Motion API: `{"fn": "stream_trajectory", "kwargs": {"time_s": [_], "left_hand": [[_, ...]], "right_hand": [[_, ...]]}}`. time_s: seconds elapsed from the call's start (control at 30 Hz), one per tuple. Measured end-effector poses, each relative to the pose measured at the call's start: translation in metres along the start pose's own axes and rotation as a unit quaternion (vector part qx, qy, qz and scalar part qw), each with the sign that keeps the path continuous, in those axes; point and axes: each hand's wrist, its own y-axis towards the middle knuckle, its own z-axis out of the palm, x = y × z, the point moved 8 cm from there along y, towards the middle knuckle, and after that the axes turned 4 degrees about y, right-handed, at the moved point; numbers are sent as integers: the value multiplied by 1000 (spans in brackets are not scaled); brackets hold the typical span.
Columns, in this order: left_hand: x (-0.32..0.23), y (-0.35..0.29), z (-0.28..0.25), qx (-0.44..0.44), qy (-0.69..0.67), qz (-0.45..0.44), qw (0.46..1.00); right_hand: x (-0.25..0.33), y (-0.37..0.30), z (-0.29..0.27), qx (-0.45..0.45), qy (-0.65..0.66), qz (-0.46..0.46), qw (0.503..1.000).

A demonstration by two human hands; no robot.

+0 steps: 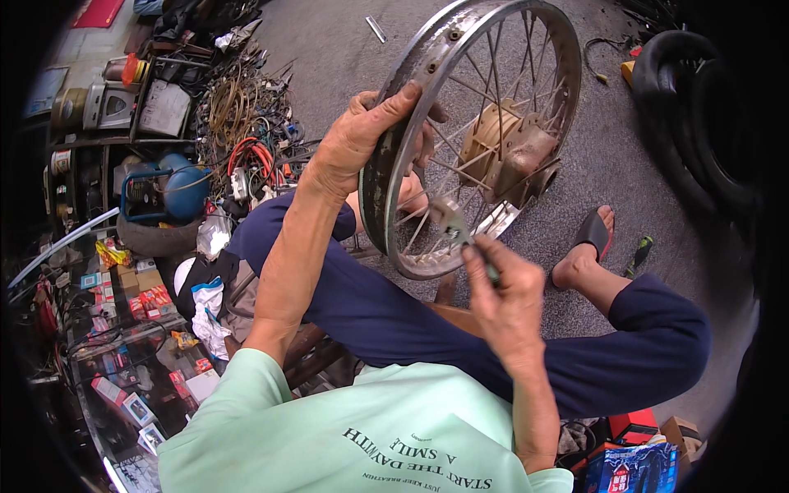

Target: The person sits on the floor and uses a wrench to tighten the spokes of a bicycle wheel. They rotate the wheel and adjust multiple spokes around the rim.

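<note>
A spoked metal wheel (411, 78) without a tyre stands tilted in front of me, its rim worn and stained. At its centre is a tan and rusty brown hub (493, 144). My left hand (370, 135) grips the left side of the rim, thumb on the outside and fingers reaching inside among the spokes. My right hand (505, 283) is closed around an adjustable wrench (452, 222) with a dark green handle. The wrench's head lies over the lower spokes near the rim, slightly blurred; whether it touches a spoke I cannot tell.
Black tyres (699, 115) are piled at the right. A green-handled tool (639, 256) lies on the floor beside my sandalled foot (588, 246). Tangled cables (238, 115), a blue compressor (177, 185) and a glass case (99, 386) of small boxes crowd the left. More boxes (633, 468) stand lower right.
</note>
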Motion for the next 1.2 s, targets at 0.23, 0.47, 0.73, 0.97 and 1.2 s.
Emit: {"fn": "stream_trajectory", "kwargs": {"time_s": [0.23, 0.47, 0.73, 0.97, 1.2], "left_hand": [[-12, 6, 17, 23, -14, 28, 999], [-10, 4, 14, 10, -9, 43, 999], [-10, -1, 15, 16, 31, 4, 999], [-4, -4, 19, 4, 0, -22, 1000], [0, -6, 17, -11, 22, -29, 999]], "right_hand": [[-18, -35, 50, -69, 59, -80, 993], [-15, -30, 67, -78, 93, -135, 984], [-25, -26, 83, -43, 116, -155, 980], [-24, -39, 70, -48, 118, -135, 983], [-27, -37, 70, -62, 92, -141, 984]]}}
